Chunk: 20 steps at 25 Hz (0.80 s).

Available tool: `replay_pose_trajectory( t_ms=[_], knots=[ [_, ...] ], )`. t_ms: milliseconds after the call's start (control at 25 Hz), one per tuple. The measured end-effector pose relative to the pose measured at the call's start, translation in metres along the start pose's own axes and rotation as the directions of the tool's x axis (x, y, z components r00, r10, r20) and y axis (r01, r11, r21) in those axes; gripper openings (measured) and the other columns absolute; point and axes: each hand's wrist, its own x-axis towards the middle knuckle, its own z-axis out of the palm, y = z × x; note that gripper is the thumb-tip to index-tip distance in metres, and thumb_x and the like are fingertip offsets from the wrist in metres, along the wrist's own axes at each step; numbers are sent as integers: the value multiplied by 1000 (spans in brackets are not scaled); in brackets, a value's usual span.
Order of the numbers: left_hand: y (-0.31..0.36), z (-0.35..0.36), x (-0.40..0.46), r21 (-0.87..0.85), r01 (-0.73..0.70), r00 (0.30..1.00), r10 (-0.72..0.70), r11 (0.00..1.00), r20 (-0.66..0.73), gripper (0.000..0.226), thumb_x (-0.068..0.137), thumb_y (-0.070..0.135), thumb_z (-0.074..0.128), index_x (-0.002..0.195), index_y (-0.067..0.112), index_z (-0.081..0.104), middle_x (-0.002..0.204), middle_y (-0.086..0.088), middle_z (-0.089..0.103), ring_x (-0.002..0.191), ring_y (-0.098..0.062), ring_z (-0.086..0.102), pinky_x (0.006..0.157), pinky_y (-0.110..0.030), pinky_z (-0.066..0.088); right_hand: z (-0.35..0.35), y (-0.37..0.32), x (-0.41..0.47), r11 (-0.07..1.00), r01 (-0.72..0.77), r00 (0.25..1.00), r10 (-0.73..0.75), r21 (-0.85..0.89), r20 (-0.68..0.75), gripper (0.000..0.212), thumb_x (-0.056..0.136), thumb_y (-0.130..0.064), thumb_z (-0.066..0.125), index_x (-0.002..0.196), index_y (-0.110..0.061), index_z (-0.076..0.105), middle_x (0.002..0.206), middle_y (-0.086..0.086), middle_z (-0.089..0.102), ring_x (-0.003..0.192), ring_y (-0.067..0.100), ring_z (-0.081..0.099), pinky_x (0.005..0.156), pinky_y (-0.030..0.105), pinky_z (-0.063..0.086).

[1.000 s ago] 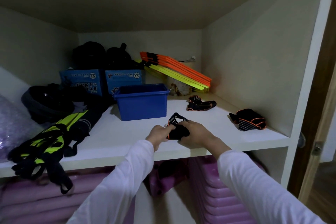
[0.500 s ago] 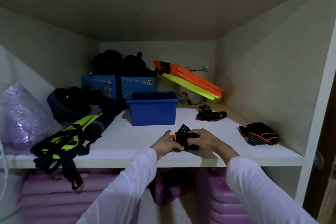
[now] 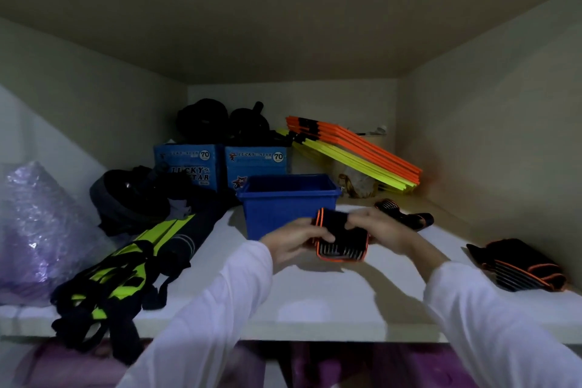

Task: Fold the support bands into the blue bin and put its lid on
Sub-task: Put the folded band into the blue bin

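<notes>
A black support band with orange trim (image 3: pixel 341 238) is held folded between my left hand (image 3: pixel 294 241) and my right hand (image 3: pixel 385 235), lifted just above the white shelf (image 3: pixel 330 296). It hangs right in front of the open blue bin (image 3: pixel 288 203), which has no lid on it. A second band (image 3: pixel 409 217) lies behind my right hand, partly hidden. A third band (image 3: pixel 519 264) lies at the shelf's right end. I see no lid in view.
Two blue boxes (image 3: pixel 220 167) stand behind the bin with black gear on top. Orange and yellow flat bars (image 3: pixel 356 151) lean at the back right. Black and neon-yellow straps (image 3: pixel 126 268) and a purple plastic bag (image 3: pixel 34 230) fill the left side.
Both hands have lifted the band off the shelf and carried it up towards the bin's front, folded more compactly. The camera has moved closer.
</notes>
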Motion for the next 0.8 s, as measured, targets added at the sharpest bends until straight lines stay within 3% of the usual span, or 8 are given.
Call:
replay_pose_trajectory(
  t_ms=[160,360,560,680,800],
  knots=[
    [41,-46,15,-31,-167,980,162,985,-119,14,89,-1,50,92,10,58,89,-7,62,85,-15,59,78,-22,49,6,-39,56,968,123,991,-110,220,-73,12,83,-23,63,94,-22,57,96,3,62,95,25,61,71,31,53],
    [70,-96,38,-11,-203,957,196,979,-215,12,88,2,53,89,11,62,86,-5,64,83,-14,60,78,-23,48,14,-69,107,944,141,989,-145,298,-8,19,88,-10,56,107,-12,61,103,9,65,100,26,61,93,42,49],
    [74,-139,69,24,-194,937,193,981,-293,12,90,9,56,99,7,64,91,-5,65,82,-13,61,75,-21,49,26,-82,164,968,48,997,-31,246,-73,37,84,-12,60,121,-6,55,109,10,64,103,26,60,87,38,50],
    [65,-165,88,229,-143,849,238,963,-472,30,90,23,58,113,4,64,102,-9,66,88,-19,61,75,-24,49,36,-73,192,982,-51,990,74,180,-121,40,82,-18,63,120,-6,57,126,14,61,109,27,58,87,35,48],
    [49,-197,110,394,70,715,229,917,-660,24,90,17,57,99,-3,66,107,-23,66,94,-26,60,77,-33,46,46,-66,211,983,-184,974,182,-1,-132,33,86,-19,60,117,-10,57,126,8,54,119,25,49,86,32,42]
  ],
)
